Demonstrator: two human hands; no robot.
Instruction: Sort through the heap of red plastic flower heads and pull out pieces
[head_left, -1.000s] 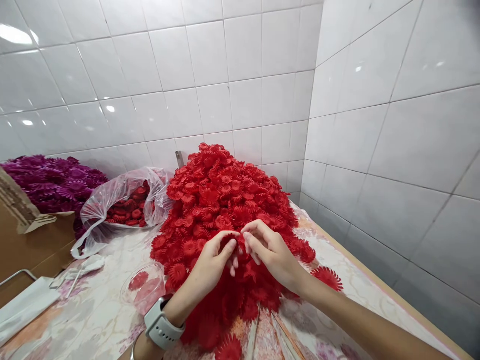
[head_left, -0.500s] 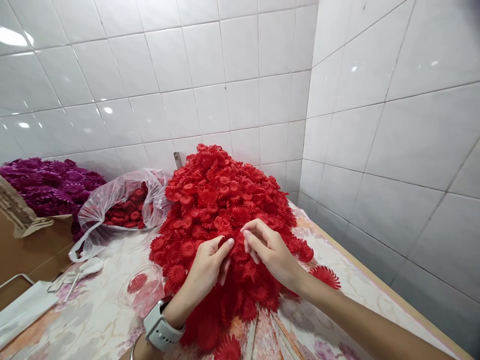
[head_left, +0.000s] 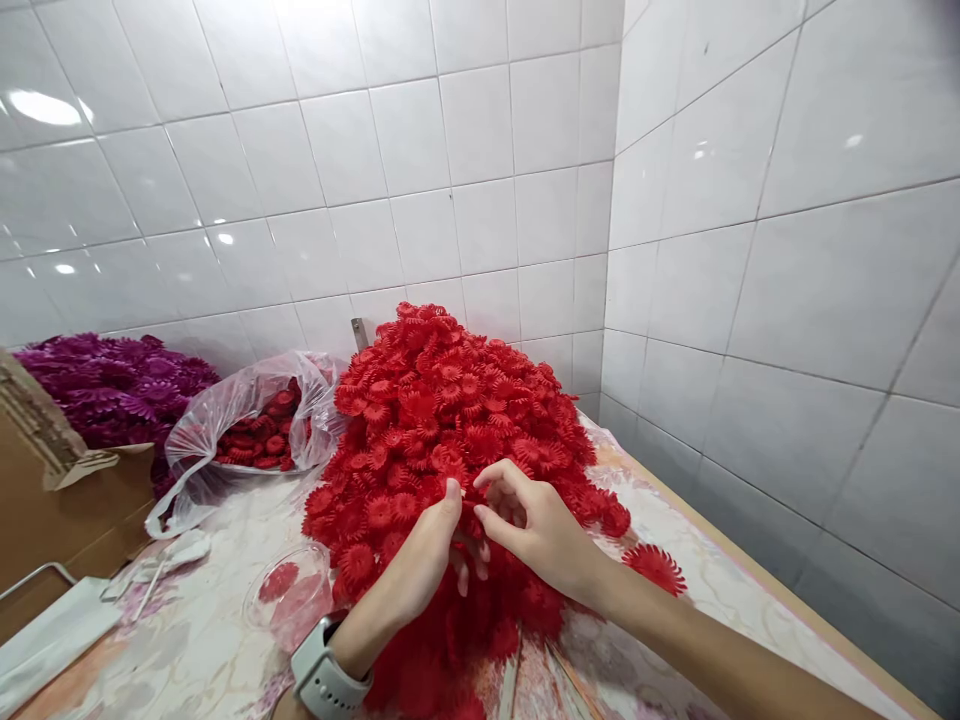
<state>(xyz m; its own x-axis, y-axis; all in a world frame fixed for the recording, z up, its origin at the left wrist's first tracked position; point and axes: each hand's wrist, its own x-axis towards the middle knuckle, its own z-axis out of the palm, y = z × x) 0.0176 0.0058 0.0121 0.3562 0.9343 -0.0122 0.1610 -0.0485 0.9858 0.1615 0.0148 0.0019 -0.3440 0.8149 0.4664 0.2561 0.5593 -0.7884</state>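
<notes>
My left hand [head_left: 429, 555] is in front of a big heap of red artificial flowers [head_left: 457, 400], its thumb raised and its fingers curled round a red flower [head_left: 468, 520]. Most of that flower blends with the red behind it. Close on the right, my right hand [head_left: 529, 520] is bent towards the left one. Its thumb and forefinger tips are apart, and nothing shows between them. Single frilled flowers lie around the heap, one of them a loose red flower [head_left: 654, 568] by my right forearm.
To the left stand a clear plastic bag [head_left: 191, 425] of dark red pieces, purple flowers [head_left: 127, 385] and a cardboard box [head_left: 90, 510]. A clear round tub [head_left: 259, 600] sits beside my watch [head_left: 328, 672]. Thin sticks [head_left: 510, 680] lie in front. Tiled walls [head_left: 420, 130] close off the back and right.
The view has tilted up slightly, so things sit lower. My left thumb has lifted away from its earlier bent position, and my right thumb and forefinger have shifted closer to the left hand.
</notes>
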